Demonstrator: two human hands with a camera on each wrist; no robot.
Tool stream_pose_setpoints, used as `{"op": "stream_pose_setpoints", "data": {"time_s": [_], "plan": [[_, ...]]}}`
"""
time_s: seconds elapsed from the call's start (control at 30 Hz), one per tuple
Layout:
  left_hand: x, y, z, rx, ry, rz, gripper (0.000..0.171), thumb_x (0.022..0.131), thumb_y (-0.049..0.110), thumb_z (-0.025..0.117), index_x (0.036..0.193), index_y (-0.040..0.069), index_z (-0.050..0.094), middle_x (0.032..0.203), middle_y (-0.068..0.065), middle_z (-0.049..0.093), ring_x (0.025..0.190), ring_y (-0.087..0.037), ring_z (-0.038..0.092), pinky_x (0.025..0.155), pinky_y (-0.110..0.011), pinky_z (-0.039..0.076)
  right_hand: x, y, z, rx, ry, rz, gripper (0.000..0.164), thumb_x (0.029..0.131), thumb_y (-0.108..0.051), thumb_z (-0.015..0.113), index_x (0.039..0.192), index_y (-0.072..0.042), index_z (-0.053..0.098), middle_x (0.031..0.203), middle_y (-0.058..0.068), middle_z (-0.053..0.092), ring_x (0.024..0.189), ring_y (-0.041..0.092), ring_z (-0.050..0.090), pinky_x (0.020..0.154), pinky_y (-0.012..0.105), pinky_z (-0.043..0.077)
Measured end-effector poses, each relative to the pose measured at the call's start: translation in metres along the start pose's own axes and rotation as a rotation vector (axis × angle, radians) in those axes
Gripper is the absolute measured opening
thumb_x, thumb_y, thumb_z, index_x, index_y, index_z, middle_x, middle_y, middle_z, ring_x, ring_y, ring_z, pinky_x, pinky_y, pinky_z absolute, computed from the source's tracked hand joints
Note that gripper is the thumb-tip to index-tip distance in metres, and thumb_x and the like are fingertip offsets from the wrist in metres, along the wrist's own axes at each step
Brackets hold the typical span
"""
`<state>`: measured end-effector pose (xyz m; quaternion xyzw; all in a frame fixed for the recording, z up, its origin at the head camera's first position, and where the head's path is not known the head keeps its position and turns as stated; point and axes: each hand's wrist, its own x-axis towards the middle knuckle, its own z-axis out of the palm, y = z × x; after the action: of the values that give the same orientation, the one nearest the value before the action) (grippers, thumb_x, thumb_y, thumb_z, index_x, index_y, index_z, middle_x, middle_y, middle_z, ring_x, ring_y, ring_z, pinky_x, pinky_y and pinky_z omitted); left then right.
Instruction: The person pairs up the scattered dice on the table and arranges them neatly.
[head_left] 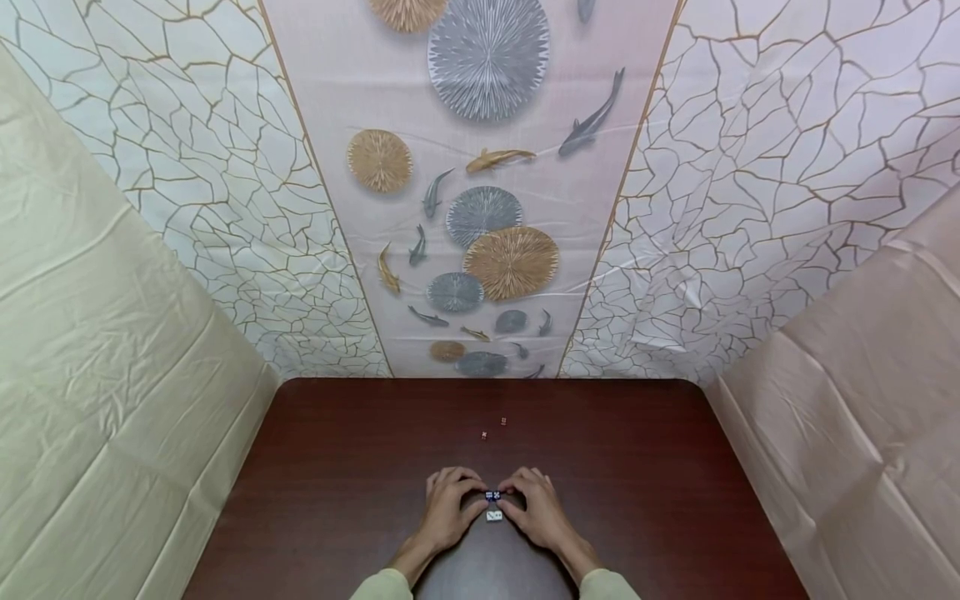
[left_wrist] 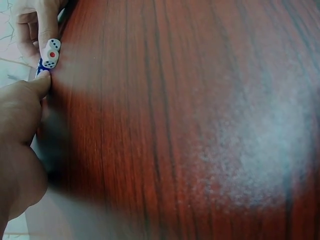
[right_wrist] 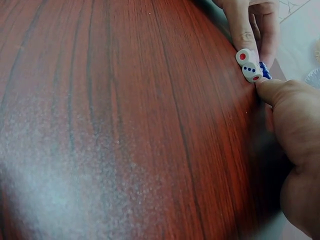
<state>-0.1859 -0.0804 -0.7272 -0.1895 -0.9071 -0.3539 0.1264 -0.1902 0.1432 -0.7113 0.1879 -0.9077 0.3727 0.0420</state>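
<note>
Two blue dice sit side by side between the hands in the head view. My left hand grips their left side with curled thumb and forefinger, and my right hand does likewise on the right. Just nearer to me lie two white dice, pressed together in a short row. In the left wrist view the left thumb tip touches a blue die, mostly hidden behind the white ones. From the right wrist, the white dice show red and blue pips close to the right thumb.
Two small red dice lie apart on the dark wooden table, beyond the hands. A patterned cloth hangs at the table's back edge. Pale cloth walls stand at both sides.
</note>
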Motion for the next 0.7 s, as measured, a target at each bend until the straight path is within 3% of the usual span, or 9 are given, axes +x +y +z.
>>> {"op": "stream_pose_setpoints", "data": {"time_s": [0.3, 0.53, 0.7], "plan": [[0.001, 0.000, -0.008, -0.023, -0.039, -0.011, 0.026, 0.089, 0.022, 0.096, 0.113, 0.019, 0.086, 0.120, 0.008, 0.077, 0.119, -0.019, 0.066, 0.108, -0.054, 0.042, 0.000, 0.001, 0.001, -0.013, 0.008, -0.010, 0.019, 0.093, -0.016, 0.093, 0.109, -0.018, 0.084, 0.100, -0.015, 0.070, 0.101, 0.007, 0.060, 0.103, 0.061, 0.048], [0.007, -0.001, -0.018, -0.061, -0.005, -0.025, 0.023, 0.091, 0.013, 0.095, 0.111, 0.014, 0.086, 0.116, 0.004, 0.077, 0.114, -0.022, 0.068, 0.100, -0.048, 0.046, -0.001, 0.001, 0.001, 0.010, 0.010, -0.006, 0.019, 0.093, -0.015, 0.093, 0.109, -0.015, 0.084, 0.101, -0.011, 0.071, 0.102, 0.009, 0.061, 0.108, 0.073, 0.047], [0.020, -0.003, -0.022, -0.054, 0.008, -0.041, 0.020, 0.094, 0.012, 0.092, 0.113, 0.012, 0.085, 0.116, 0.000, 0.078, 0.113, -0.026, 0.069, 0.099, -0.049, 0.048, 0.000, 0.001, 0.001, 0.017, 0.010, -0.001, 0.019, 0.093, -0.016, 0.093, 0.110, -0.016, 0.084, 0.101, -0.011, 0.071, 0.102, 0.008, 0.061, 0.109, 0.072, 0.047]]}}
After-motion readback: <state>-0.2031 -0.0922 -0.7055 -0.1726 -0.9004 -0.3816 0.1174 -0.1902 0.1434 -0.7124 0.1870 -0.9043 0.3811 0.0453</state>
